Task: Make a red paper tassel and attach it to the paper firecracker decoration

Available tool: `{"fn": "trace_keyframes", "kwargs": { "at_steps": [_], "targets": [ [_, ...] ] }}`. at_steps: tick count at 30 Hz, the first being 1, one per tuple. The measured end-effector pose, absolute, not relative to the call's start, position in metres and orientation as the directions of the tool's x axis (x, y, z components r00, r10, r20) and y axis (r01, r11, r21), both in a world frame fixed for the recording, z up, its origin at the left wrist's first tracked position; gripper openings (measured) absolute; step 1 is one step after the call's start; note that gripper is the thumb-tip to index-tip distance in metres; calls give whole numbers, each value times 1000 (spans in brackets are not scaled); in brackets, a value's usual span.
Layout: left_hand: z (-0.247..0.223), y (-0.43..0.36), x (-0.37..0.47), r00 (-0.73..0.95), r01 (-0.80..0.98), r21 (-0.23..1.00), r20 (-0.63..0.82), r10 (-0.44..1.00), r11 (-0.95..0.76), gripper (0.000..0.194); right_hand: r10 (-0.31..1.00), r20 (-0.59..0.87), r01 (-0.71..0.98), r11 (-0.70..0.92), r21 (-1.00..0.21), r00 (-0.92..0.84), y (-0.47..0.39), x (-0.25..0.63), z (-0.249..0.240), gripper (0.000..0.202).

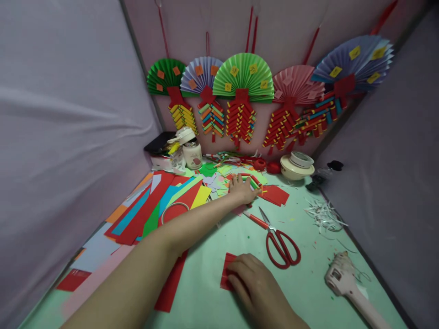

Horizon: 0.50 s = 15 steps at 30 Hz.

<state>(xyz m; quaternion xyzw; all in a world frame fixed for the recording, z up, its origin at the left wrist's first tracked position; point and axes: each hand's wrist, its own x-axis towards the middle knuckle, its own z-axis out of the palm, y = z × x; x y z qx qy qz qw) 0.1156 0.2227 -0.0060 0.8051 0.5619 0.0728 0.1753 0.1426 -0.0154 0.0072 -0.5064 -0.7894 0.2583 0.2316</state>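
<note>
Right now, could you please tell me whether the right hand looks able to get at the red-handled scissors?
Probably yes: nothing visible lies between the right hand and the red-handled scissors, though that hand rests on red paper it may need to leave first.

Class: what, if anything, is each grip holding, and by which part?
The right grip covers the right part of the small red paper; holding or merely touching cannot be told. The left grip is at paper rolls; likewise unclear.

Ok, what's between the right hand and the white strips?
The red-handled scissors lie between the right hand and the white strips, as the head view shows.
</note>
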Motion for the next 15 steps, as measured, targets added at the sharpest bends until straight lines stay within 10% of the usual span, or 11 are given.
{"fn": "trace_keyframes", "kwargs": {
  "at_steps": [7,15],
  "targets": [
    [16,245,88,412,801,409,154,898,-437,39,945,88,700,295,-650,-316,-12,147,11,17],
    [36,286,20,269,701,697,-63,961,-150,37,958,118,687,270,-675,-261,-7,157,20,19]
  ]
}}
